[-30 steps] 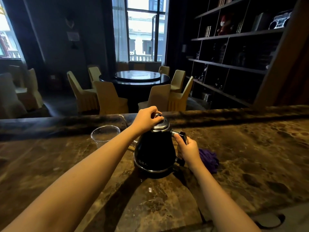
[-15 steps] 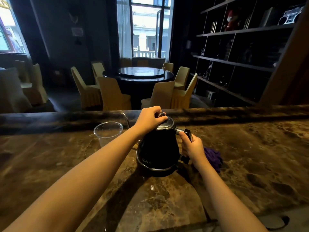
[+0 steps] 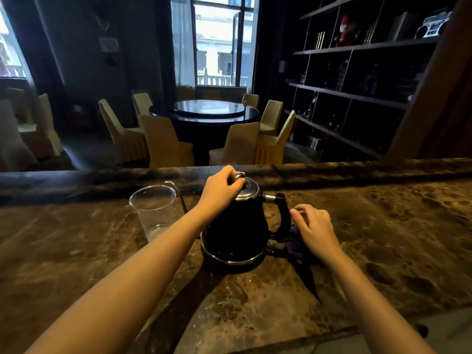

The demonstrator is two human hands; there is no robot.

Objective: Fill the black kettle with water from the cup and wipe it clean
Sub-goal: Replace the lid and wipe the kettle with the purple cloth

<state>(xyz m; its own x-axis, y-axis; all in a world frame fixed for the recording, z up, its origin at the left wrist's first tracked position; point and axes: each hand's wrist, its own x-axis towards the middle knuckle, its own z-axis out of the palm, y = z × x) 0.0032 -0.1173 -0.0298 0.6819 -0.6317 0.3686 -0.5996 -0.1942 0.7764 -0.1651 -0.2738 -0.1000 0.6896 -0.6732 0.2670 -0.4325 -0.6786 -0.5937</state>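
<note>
The black kettle (image 3: 238, 226) stands upright on the brown marble counter (image 3: 383, 238), its metal lid on top and its handle pointing right. My left hand (image 3: 221, 191) is closed over the lid knob. To the right of the handle, my right hand (image 3: 315, 226) hovers over the purple cloth (image 3: 295, 245), fingers spread, and hides most of it. I cannot tell whether the hand touches the cloth. A clear plastic cup (image 3: 154, 212) stands upright left of the kettle, with only a trace of water at its bottom.
A raised ledge (image 3: 357, 169) runs along the far edge of the counter. A thin metal spout (image 3: 178, 194) rises behind the cup. Beyond the counter are a round table with covered chairs and dark shelving.
My right hand has let go of the kettle handle and moved right and down over the purple cloth. My left hand stays on the lid.
</note>
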